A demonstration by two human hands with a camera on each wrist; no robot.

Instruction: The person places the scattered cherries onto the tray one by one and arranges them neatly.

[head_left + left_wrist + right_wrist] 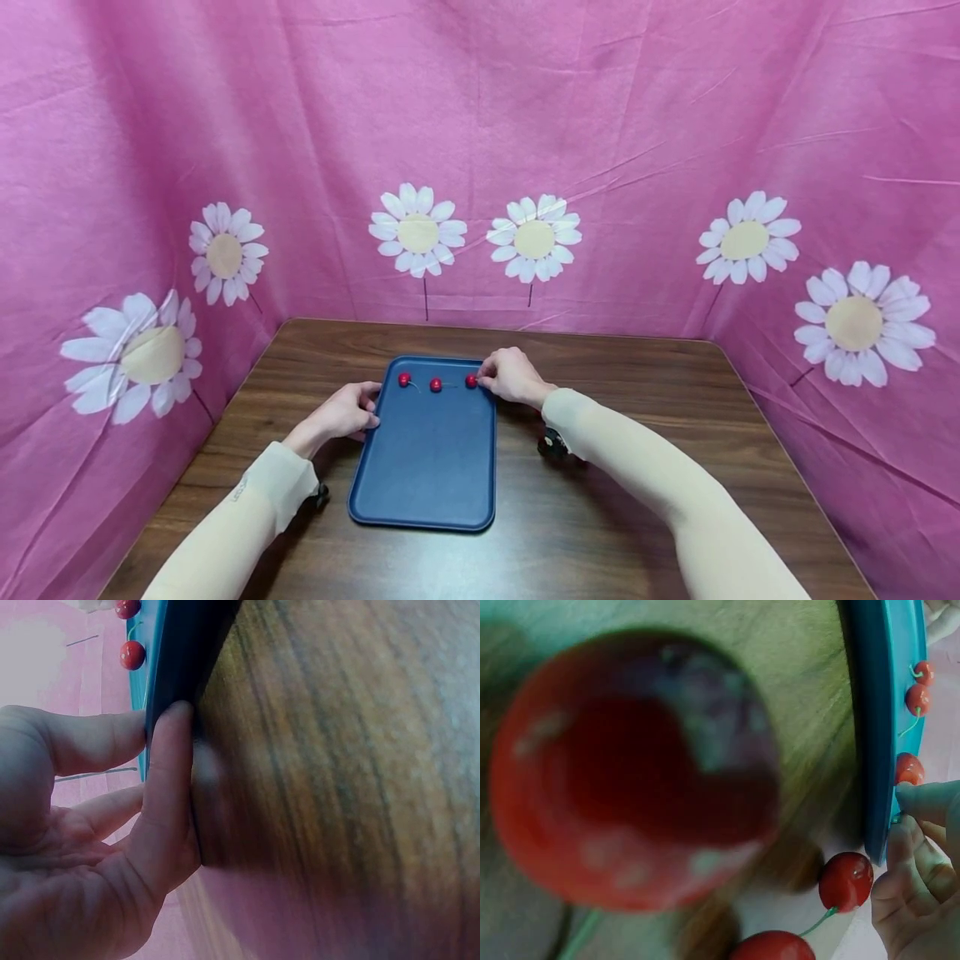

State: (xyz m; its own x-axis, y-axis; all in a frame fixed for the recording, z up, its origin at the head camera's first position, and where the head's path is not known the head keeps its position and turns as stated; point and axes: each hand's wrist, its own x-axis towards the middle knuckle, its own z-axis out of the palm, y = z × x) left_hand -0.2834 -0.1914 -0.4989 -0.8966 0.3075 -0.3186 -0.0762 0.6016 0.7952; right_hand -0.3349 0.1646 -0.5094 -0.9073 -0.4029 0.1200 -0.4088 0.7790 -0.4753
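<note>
A dark blue tray (429, 467) lies on the wooden table. Along its far end sit three red cherries: a left cherry (404, 379), a middle cherry (436, 385) and a right cherry (471, 381). My right hand (513, 375) reaches over the tray's far right corner, and in the right wrist view its thumb and finger pinch the right cherry (909, 769) by the stem. At the left side my left hand (347, 410) grips the tray's edge, with fingers (171, 772) against the outer wall.
To the tray's right, several more cherries lie on the table, among them a large near cherry (634, 772) and a small cherry (846, 881); my right arm mostly hides them in the head view. A pink curtain (600, 125) with daisies surrounds the table (637, 367).
</note>
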